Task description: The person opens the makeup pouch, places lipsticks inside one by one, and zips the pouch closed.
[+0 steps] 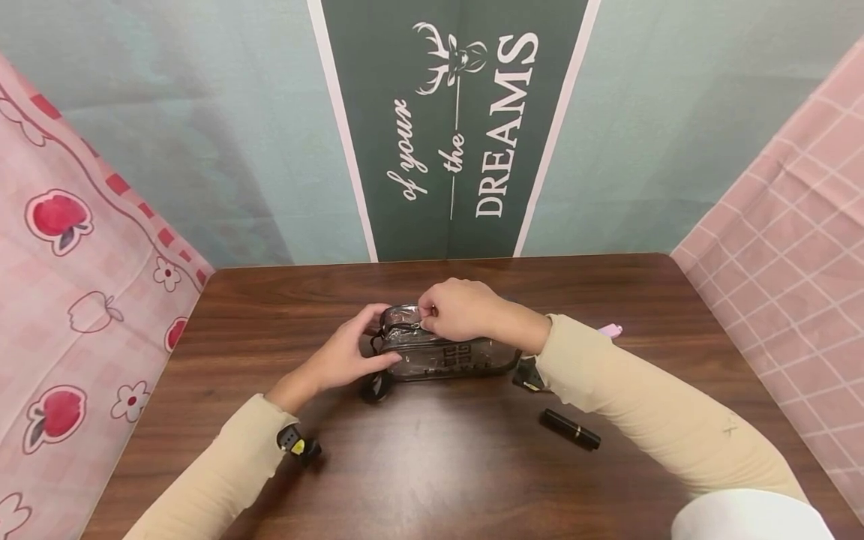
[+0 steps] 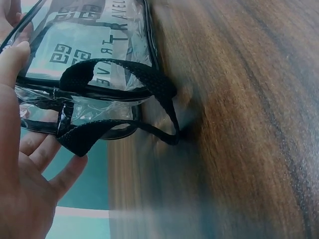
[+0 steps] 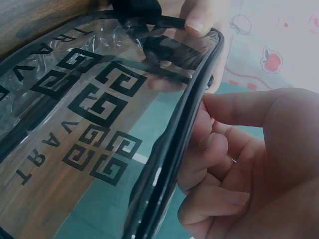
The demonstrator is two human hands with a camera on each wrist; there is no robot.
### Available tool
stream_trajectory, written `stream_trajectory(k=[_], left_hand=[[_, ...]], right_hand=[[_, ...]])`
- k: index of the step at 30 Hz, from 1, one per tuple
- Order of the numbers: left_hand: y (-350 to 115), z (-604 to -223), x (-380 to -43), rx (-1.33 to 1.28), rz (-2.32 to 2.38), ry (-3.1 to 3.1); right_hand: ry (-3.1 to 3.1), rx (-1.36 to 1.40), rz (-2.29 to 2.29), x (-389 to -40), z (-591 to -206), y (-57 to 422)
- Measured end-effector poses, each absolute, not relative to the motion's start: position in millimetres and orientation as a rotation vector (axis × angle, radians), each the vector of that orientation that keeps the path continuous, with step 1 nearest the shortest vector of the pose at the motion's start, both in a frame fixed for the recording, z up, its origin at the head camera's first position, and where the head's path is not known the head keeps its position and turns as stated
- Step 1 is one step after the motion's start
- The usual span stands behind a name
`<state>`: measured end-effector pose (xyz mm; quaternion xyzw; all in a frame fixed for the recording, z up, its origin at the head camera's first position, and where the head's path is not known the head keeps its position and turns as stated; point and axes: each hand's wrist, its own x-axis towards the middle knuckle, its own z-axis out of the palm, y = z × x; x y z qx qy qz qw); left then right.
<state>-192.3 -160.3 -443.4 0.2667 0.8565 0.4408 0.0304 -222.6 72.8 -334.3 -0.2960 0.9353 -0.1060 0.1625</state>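
Clear pouch: it lies (image 1: 421,364) on the table (image 1: 418,472) between both hands, lettering facing near.
Left hand: fingers (image 1: 347,349) grasp the pouch's left end, thumb near, others far, probably steadying it against a pull.
Right hand: thumb and forefinger (image 1: 466,309) pinch at the zipper (image 1: 408,326) along the top, seemingly for control of the slider, itself hard to see.
Black strap: hangs (image 1: 376,387) at the left end, seemingly clear of the zipper.
Black tube: lies apart (image 1: 570,430), near right.
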Motion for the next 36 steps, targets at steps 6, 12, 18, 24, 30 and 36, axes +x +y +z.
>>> stream_trajectory(k=[6, 12, 18, 24, 30, 36], left_hand=[[-160, -443, -194, 0.85, 1.359, 2.642], [-160, -442, -194, 0.828, 1.35, 2.646], [-170, -443, -192, 0.745, 1.375, 2.654], [-173, -443, -193, 0.738, 1.394, 2.64], [-172, -441, -194, 0.724, 1.369, 2.635], [-172, -439, -195, 0.738, 1.355, 2.643]], right_hand=[[2.664, -0.837, -0.308, -224, -333, 77], [2.661, -0.842, -0.297, -225, -331, 82], [2.646, -0.811, -0.308, -232, -329, 96], [2.623, -0.791, -0.333, -236, -329, 106], [2.607, -0.802, -0.357, -237, -328, 111], [2.608, -0.78, -0.379, -236, -327, 117]])
